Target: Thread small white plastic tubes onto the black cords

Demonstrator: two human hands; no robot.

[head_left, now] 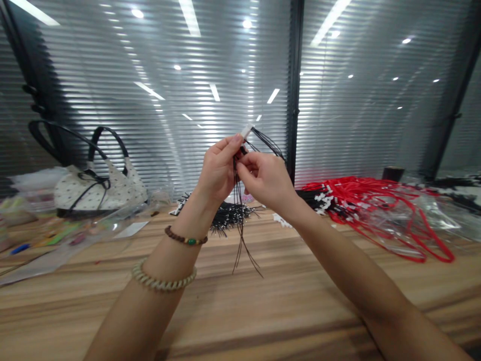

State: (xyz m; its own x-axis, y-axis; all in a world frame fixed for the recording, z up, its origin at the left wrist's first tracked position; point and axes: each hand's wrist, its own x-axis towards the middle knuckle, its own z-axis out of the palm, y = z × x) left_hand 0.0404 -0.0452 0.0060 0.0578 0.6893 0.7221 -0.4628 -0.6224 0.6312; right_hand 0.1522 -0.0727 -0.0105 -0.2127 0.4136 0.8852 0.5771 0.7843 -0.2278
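My left hand (220,163) is raised over the table, its thumb and fingers pinched on a bundle of thin black cords (239,215). A small white piece (246,131) sticks up just above its fingertips. My right hand (268,178) is closed beside it, with thumb and forefinger pinching the cords close to a short dark part (243,150). From there, loose cord ends hang down between my wrists and fan out at the bottom. More black cord loops over behind my right hand. The exact grip of the right fingers is partly hidden.
On the wooden table (233,311) lie a pile of black cords (231,215) behind my hands and red lanyards (376,200) with clear plastic at the right. A dotted white handbag (101,188), plastic sleeves and a blue pen (20,248) are at the left. Blinds-covered glass stands behind.
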